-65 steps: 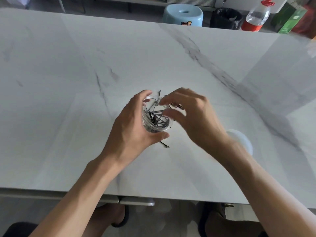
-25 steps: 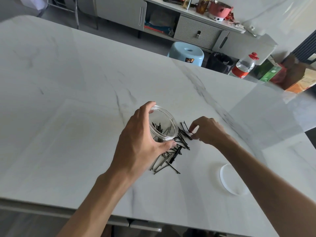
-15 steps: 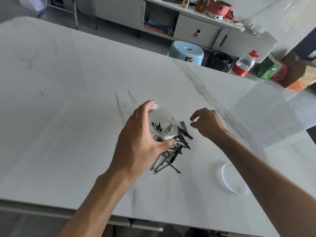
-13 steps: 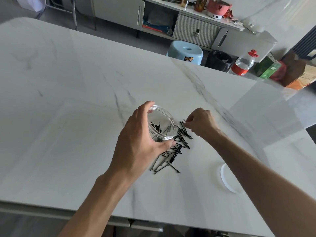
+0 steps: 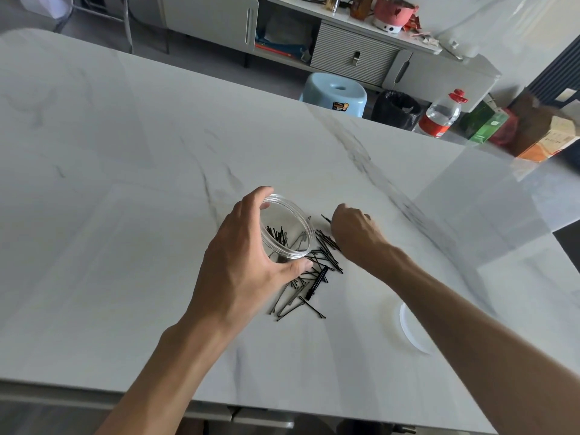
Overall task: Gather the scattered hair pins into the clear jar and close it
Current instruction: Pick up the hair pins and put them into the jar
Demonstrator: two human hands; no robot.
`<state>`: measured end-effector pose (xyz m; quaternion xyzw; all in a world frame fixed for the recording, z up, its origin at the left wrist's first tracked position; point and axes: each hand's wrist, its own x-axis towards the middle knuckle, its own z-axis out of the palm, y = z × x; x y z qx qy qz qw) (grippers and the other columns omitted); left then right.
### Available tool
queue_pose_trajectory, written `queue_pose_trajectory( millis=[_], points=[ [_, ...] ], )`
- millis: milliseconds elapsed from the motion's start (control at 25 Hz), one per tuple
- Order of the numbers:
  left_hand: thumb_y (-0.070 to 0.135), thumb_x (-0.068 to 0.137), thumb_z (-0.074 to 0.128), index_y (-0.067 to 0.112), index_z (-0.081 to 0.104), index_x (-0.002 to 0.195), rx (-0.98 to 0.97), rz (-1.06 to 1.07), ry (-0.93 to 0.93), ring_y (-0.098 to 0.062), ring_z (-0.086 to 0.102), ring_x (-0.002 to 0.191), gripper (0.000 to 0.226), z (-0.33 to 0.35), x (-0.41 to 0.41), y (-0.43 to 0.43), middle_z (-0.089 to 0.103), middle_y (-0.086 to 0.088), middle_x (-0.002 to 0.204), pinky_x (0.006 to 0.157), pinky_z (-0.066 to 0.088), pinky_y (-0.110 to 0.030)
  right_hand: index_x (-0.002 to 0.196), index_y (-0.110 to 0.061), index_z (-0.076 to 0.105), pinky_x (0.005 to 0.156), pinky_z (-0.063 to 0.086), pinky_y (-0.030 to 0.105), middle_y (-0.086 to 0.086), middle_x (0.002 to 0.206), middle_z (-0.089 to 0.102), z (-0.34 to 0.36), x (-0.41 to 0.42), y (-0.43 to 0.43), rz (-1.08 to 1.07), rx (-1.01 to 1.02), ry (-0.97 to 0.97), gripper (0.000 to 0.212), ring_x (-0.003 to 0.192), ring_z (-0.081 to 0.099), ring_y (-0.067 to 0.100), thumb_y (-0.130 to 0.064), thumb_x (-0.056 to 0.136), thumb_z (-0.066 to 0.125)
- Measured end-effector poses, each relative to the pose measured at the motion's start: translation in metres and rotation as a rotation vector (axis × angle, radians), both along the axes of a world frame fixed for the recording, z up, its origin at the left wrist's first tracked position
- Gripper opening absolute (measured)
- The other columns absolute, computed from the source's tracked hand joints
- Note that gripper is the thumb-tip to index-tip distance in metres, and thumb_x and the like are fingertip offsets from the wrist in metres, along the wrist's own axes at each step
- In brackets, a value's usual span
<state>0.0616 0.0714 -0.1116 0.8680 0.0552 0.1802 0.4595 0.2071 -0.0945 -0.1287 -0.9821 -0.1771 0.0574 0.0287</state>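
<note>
While the left hand [image 5: 248, 262] is wrapping around the clear jar [image 5: 287, 229], its fingers [image 5: 262, 196] and thumb are clamping the wall from opposite sides, and the jar is tilting with its open mouth facing right, toward the loose pile. A few hair pins are lying inside it already. The rest of the hair pins [image 5: 309, 279] are spreading in a dark heap on the pale marbled desk [image 5: 125, 199], touching the jar's lower rim and trailing toward the near edge, with one thicker black clip [image 5: 317, 282] lying among them. The right hand [image 5: 353, 229] is resting knuckles up at the far right side of the heap, just beside the jar mouth; its fingers are curling under and narrowly pinching at a single pin [image 5: 325, 218] that is sticking out past them, though the grip itself is hidden beneath the hand. The white lid [image 5: 408, 329] is lying flat on the desk, well apart from the jar, partly covered by the right forearm. Beyond the desk's far edge, a light blue stool [image 5: 335, 94] and a bottle with a red cap [image 5: 442, 113] are standing on the floor.
</note>
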Motion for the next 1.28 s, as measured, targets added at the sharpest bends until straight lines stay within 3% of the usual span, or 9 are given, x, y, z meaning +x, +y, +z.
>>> queue_pose_trajectory(
  millis=[80,160,360,480,680,800,880,1120,1280],
  points=[
    [0.046,0.058,0.084,0.037,0.031,0.134,0.004,0.001,0.018,-0.002,0.046,0.123,0.094,-0.002,0.001,0.000,0.050,0.018,0.130,0.094,0.037,-0.024,0.092,-0.005,0.053,0.055,0.043,0.032,0.006,0.072,0.060,0.021,-0.002,-0.005,0.045,0.299,0.015,0.010,0.062,0.056,0.024,-0.004,0.094,0.044],
    [0.048,0.058,0.083,0.037,0.030,0.134,0.014,0.005,0.043,0.000,0.044,0.122,0.093,-0.005,0.003,-0.001,0.050,0.018,0.129,0.090,0.033,-0.016,0.088,-0.016,0.059,0.053,0.044,0.019,-0.005,0.068,0.063,0.050,-0.015,-0.003,0.147,0.557,0.030,0.011,0.055,0.054,0.005,-0.007,0.091,0.053],
    [0.047,0.056,0.082,0.041,0.032,0.132,-0.024,0.025,0.063,0.008,0.043,0.113,0.092,-0.009,0.005,-0.007,0.051,0.022,0.124,0.085,0.024,0.005,0.088,-0.029,0.071,0.063,0.041,0.004,-0.024,0.070,0.065,0.078,-0.047,0.011,0.471,0.540,0.149,0.012,0.069,0.060,-0.004,-0.018,0.082,0.073],
    [0.043,0.056,0.085,0.039,0.031,0.132,-0.016,0.025,0.053,0.004,0.043,0.118,0.093,-0.009,0.005,-0.006,0.051,0.017,0.127,0.087,0.024,0.003,0.083,-0.025,0.073,0.059,0.040,0.003,-0.022,0.066,0.066,0.057,-0.026,-0.007,0.168,0.661,0.035,0.012,0.063,0.060,-0.005,-0.014,0.081,0.073],
    [0.039,0.058,0.087,0.033,0.034,0.133,0.004,0.038,0.036,-0.006,0.047,0.121,0.092,-0.006,0.006,-0.004,0.052,0.013,0.129,0.089,0.031,-0.013,0.083,-0.011,0.072,0.062,0.047,0.027,0.006,0.084,0.071,-0.008,-0.003,-0.033,-0.160,0.222,0.144,0.008,0.075,0.063,0.023,-0.019,0.081,0.074],
    [0.039,0.058,0.087,0.031,0.035,0.133,0.021,0.039,0.026,-0.008,0.048,0.122,0.092,-0.007,0.007,-0.004,0.052,0.012,0.130,0.092,0.033,-0.016,0.068,-0.015,0.066,0.056,0.048,0.030,0.003,0.071,0.064,-0.020,-0.006,-0.026,-0.115,0.123,0.034,0.013,0.064,0.058,0.025,-0.012,0.080,0.065],
    [0.039,0.058,0.087,0.031,0.035,0.133,0.026,0.041,0.027,-0.008,0.048,0.122,0.092,-0.007,0.007,-0.005,0.052,0.012,0.130,0.093,0.034,-0.018,0.052,-0.014,0.045,0.041,0.032,0.026,0.002,0.053,0.047,-0.021,-0.010,-0.022,-0.065,-0.023,-0.041,0.026,0.044,0.041,0.021,-0.002,0.073,0.054],
    [0.040,0.058,0.086,0.031,0.034,0.134,0.020,0.038,0.026,-0.009,0.048,0.122,0.092,-0.008,0.006,-0.006,0.052,0.011,0.130,0.093,0.034,-0.020,0.052,-0.015,0.020,0.038,0.014,0.024,0.003,0.046,0.022,-0.011,-0.013,-0.022,0.056,-0.111,-0.014,0.038,0.042,0.012,0.022,0.013,0.063,0.044],
    [0.040,0.058,0.087,0.031,0.034,0.134,0.027,0.032,0.033,-0.010,0.048,0.121,0.093,-0.007,0.005,-0.004,0.052,0.011,0.130,0.092,0.035,-0.021,0.057,-0.012,0.032,0.041,0.023,0.027,0.007,0.052,0.033,-0.007,-0.011,-0.023,-0.038,-0.077,0.072,0.025,0.047,0.025,0.025,0.001,0.072,0.047]
  ],
)
